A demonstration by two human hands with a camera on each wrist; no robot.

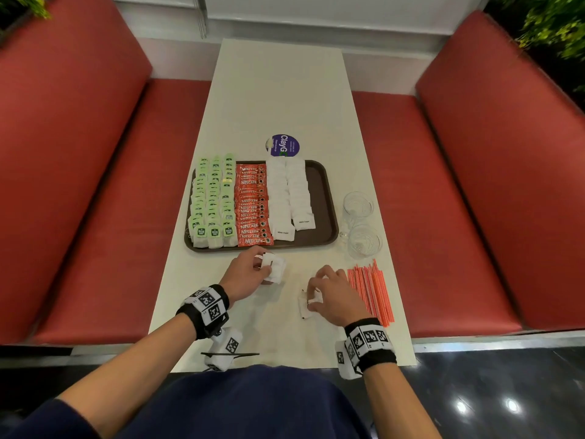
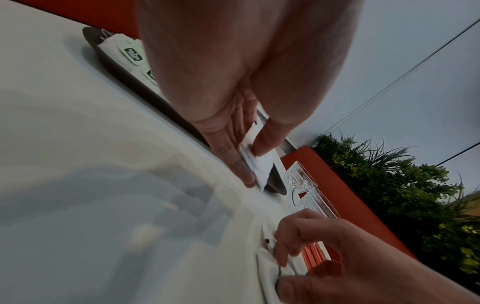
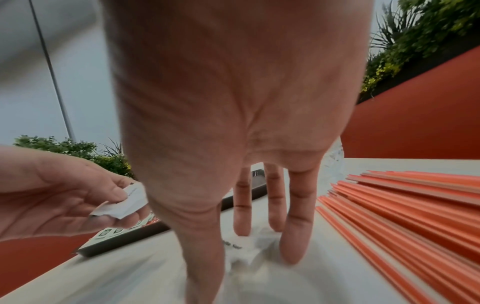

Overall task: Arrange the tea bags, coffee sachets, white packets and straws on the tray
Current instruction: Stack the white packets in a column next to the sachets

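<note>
Lower centre, left hand (image 1: 245, 274) pinches a white packet (image 1: 274, 268); right hand (image 1: 337, 296) fingers grip another packet (image 1: 308, 305) on the worktop (image 1: 278, 99).

Café booth, red padded benches (image 1: 474, 201), white table (image 1: 278, 99), planters (image 1: 550, 23)
</note>
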